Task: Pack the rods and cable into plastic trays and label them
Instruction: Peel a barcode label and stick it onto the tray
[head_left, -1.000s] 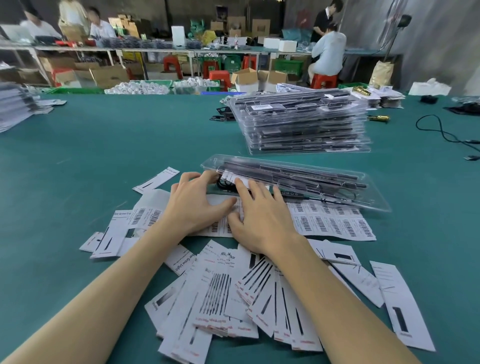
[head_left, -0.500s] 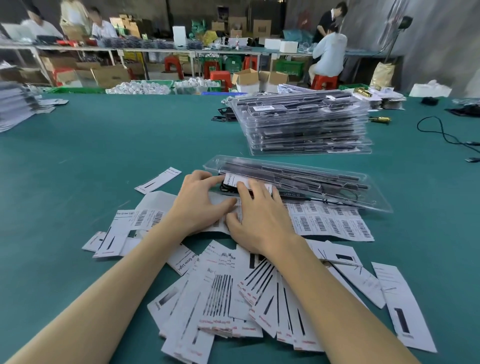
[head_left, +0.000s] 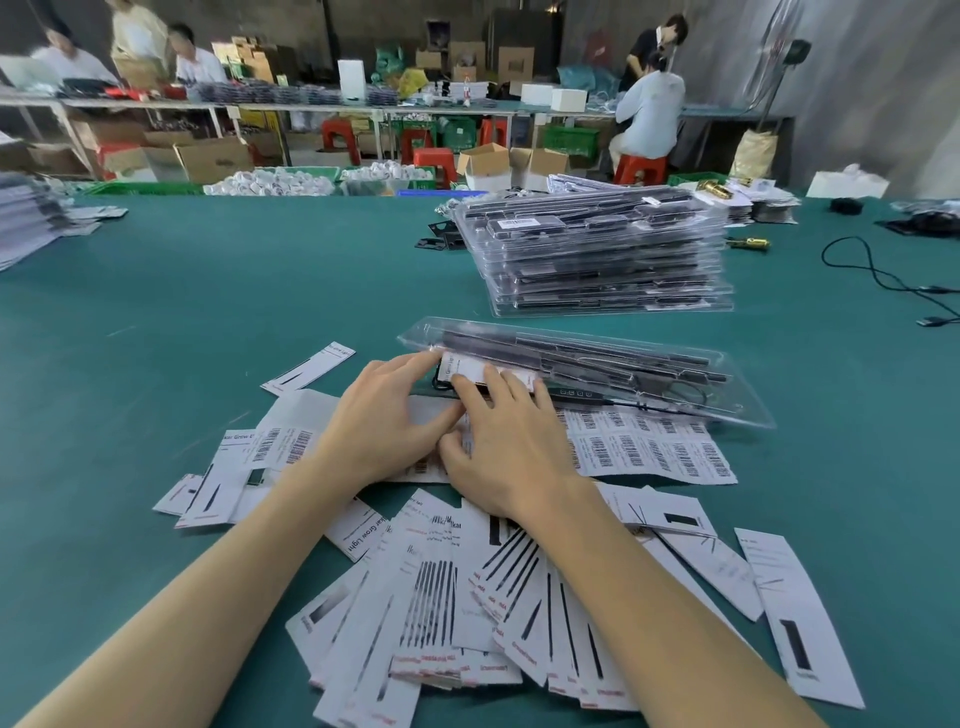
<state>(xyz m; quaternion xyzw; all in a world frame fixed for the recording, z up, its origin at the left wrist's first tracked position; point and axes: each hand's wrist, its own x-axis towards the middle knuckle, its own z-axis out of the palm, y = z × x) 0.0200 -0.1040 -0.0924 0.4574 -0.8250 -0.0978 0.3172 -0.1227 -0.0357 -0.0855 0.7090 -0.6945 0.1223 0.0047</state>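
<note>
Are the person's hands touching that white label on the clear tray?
Touching. In the head view, fingertips of the left hand and the right hand lie flat on the white label at the near end of the clear tray.

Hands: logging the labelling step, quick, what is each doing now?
Left hand: open, fingertips on the white paper label.
Right hand: open, fingers pressing the same label.

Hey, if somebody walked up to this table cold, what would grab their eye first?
Probably the two hands, left hand and right hand, meeting mid-table with fingers on a white label at the near end of a clear tray of dark rods. Next, the fan of printed cards spread in front, nearest the person. Then the stack of filled trays behind the open one.
</note>
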